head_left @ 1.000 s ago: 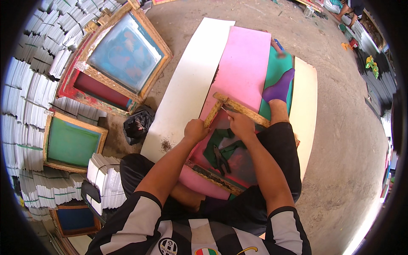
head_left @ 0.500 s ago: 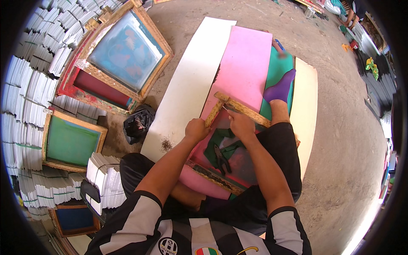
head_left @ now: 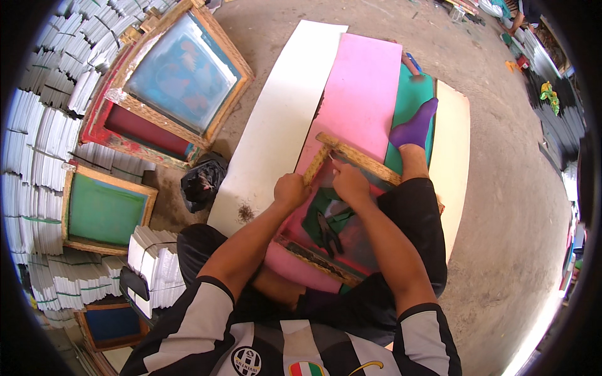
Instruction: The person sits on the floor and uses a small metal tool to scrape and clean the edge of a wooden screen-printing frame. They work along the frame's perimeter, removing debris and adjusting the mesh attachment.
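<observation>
A worn wooden screen frame with dark red mesh lies between my legs. My left hand is closed around its left bar, just below the far left corner. Close to that corner, on the inner side, my right hand is closed in a pinch; a thin pale tip shows at its fingers, too small to name. Nearer to me, dark-handled pliers rest on the mesh, beside a dark green piece of cloth or sheet.
White, pink and green foam-like sheets lie under the work. A hammer rests near my socked foot. Small metal bits lie on the white sheet. At left are a black bag, screen frames and paper stacks.
My right hand has shifted slightly left, closer to the frame's corner. My left hand keeps its grip on the bar, and the pliers lie as before.
</observation>
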The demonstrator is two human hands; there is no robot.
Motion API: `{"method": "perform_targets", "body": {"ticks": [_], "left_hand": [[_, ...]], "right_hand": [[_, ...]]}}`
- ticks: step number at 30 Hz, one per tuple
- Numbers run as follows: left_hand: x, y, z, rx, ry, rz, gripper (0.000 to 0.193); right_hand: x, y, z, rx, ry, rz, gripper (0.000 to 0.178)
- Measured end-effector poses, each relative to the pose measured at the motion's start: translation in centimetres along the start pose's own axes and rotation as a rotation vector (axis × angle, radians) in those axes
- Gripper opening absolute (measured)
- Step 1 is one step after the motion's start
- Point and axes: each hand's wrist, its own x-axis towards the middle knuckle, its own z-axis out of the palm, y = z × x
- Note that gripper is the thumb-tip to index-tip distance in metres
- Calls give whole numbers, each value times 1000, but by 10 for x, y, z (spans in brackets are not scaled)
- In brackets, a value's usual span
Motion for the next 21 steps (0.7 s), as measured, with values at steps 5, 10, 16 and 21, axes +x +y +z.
{"method": "perform_targets", "body": {"ticks": [5,10,16,21], "left_hand": [[-1,-9,2,-38,18,0,39],[2,-4,0,33,-11,39,39],[-5,-12,-2,-38,-4,1,40],[1,1,-6,20,-41,30,39]], "right_hand": [[-15,-12,-10,-18,25,-13,40],[1,19,12,477,-21,112,39],[-19,-16,-10,-111,-13,98,41],[0,36,20,255,89,-58,44]]}}
